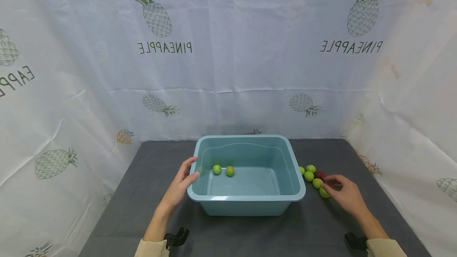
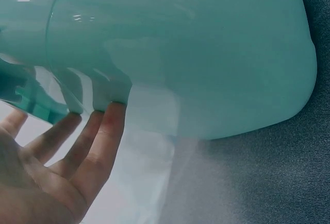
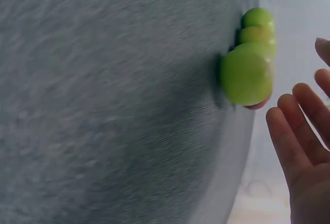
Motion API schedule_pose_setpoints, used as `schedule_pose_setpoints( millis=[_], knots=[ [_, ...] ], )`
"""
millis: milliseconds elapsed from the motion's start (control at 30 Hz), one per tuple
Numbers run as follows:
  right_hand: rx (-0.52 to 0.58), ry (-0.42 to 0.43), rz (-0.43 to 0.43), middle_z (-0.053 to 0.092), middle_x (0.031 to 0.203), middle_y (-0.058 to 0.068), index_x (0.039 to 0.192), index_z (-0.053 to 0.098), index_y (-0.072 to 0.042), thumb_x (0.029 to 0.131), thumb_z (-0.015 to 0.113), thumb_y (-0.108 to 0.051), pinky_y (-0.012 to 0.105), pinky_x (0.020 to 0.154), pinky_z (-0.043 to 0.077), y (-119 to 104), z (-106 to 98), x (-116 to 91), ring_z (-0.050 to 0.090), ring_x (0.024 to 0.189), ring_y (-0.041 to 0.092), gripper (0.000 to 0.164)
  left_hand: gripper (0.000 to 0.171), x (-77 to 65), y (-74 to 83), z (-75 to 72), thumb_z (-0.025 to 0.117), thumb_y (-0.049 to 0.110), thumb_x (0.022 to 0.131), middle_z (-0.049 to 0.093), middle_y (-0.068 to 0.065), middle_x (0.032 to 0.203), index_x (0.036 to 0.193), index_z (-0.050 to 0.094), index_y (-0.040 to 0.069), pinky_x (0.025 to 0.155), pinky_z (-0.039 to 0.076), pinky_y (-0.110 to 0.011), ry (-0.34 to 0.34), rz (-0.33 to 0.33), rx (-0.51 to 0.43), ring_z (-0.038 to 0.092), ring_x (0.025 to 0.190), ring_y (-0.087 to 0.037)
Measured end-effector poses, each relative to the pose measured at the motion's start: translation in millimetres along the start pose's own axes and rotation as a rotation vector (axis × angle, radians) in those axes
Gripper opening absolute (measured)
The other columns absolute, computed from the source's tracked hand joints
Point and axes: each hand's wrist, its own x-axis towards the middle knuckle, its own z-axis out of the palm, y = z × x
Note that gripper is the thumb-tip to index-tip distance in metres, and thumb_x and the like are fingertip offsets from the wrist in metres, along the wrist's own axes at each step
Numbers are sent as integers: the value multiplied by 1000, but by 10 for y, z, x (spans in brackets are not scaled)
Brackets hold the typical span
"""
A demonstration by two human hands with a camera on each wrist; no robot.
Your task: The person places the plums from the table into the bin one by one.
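Nearest the camera are two cream fabric sleeves [image 1: 152,248]. The backdrop [image 1: 235,70] is white cloth, creased, printed with pineapple outlines. Tabletop [image 1: 125,205]: dark grey, matte, fabric-like grain. Tub [image 1: 246,208]: pale blue, glossy, rectangular, with rounded corners and a broad rim. Green fruit [image 1: 308,176] and one dark red fruit [image 1: 319,175]: small, smooth, round. Legible lettering: "PINEAPPLE", mirror-reversed, on the backdrop. Left hand [image 1: 177,188]: fingers spread, fingertips touching the tub's outer wall, thumb at its left rim. Right hand [image 1: 343,195]: fingers apart, nothing held; contact with the fruit cannot be determined. Two green pieces [image 1: 223,170] lie inside the tub, left of centre; the others cluster on the tabletop between tub and right hand, the red one near its fingertips.
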Motion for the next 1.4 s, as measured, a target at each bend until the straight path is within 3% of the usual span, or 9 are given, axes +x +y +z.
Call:
schedule_pose_setpoints(
  millis=[200, 467, 733, 1000, 1267, 1400],
  knots=[
    [4, -70, 59, 67, 113, 25, 120, 65, 6, 95, 74, -31, 51, 81, 55, 119, 31, -26, 68, 100, 42, 46, 50, -2, 6, 3, 53, 32, 106, 23, -17, 165, 153, 35, 25, 110, 27, -68, 4, 0, 2, 28, 148, -42],
    [-23, -100, 107, 69, 112, 19, 119, 67, 2, 90, 78, -38, 43, 78, 54, 275, 103, -33, 68, 95, 31, 51, 50, -13, 14, 4, 52, 30, 106, 21, -17, 165, 153, 35, 25, 110, 28, -68, 6, -4, 6, 28, 148, -43],
    [-2, -104, 110, 68, 116, 24, 121, 66, 5, 89, 80, -35, 46, 80, 55, 296, 124, -49, 69, 98, 35, 53, 51, -20, 22, 9, 52, 31, 106, 23, -18, 164, 153, 35, 24, 109, 29, -67, 7, -4, -1, 30, 147, -43],
    [38, -61, 106, 68, 114, 24, 121, 65, 6, 88, 82, -28, 32, 73, 55, 252, 100, -64, 70, 92, 29, 50, 50, -24, 29, 14, 52, 30, 106, 23, -18, 165, 153, 35, 24, 109, 29, -68, 10, -5, 5, 29, 147, -43],
    [88, -43, 76, 66, 119, 23, 125, 65, 2, 90, 80, -26, 23, 74, 53, 133, 39, -27, 68, 94, 20, 48, 50, -16, 30, 15, 52, 30, 106, 23, -17, 165, 153, 35, 24, 109, 29, -68, 14, -7, 5, 29, 147, -43],
    [119, -33, 42, 65, 122, 23, 126, 64, 1, 91, 80, -24, 19, 76, 52, 60, -6, -17, 63, 97, 4, 47, 50, -14, 29, 17, 52, 30, 106, 22, -18, 165, 153, 35, 23, 109, 29, -68, 11, -4, 5, 29, 147, -43]
  ],
)
